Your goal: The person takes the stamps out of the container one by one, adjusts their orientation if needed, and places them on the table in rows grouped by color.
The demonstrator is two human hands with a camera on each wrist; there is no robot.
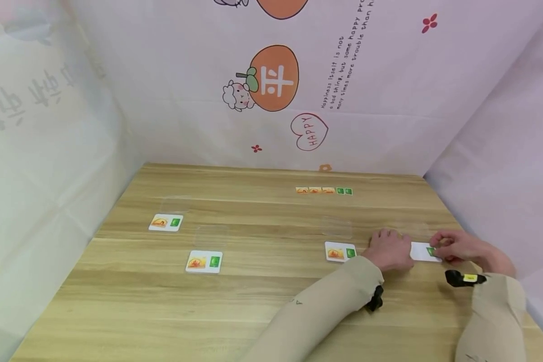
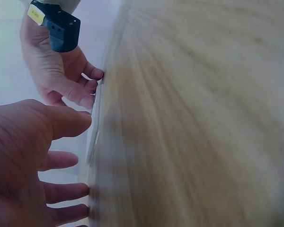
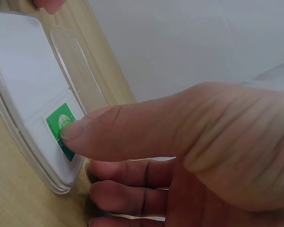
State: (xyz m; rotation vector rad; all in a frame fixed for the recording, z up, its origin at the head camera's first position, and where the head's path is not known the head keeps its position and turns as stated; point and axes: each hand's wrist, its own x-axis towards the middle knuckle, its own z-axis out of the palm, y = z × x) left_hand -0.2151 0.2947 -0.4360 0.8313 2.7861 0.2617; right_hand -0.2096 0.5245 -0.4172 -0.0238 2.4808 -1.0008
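Observation:
A white card in a clear plastic case (image 3: 19,52) lies on the wooden table at the right, its hinged lid folded back. Near the card's right end is a small green stamp (image 3: 57,124), partly covered by my right thumb. My right hand (image 1: 463,249) pinches the stamp there between thumb and index finger, the other fingers curled beside the case edge. At the card's left end rests my left hand (image 1: 389,250), its fingers fairly straight and its thumb (image 2: 71,122) by the case edge. What the left palm covers is hidden in the head view.
Three cased cards, each with an orange and a green stamp, lie nearby (image 1: 335,253), at front left (image 1: 204,262) and far left (image 1: 158,222). Clear lids stand behind them. A row of loose orange and green stamps (image 1: 315,190) lies at the back, before a printed cloth wall (image 1: 185,100).

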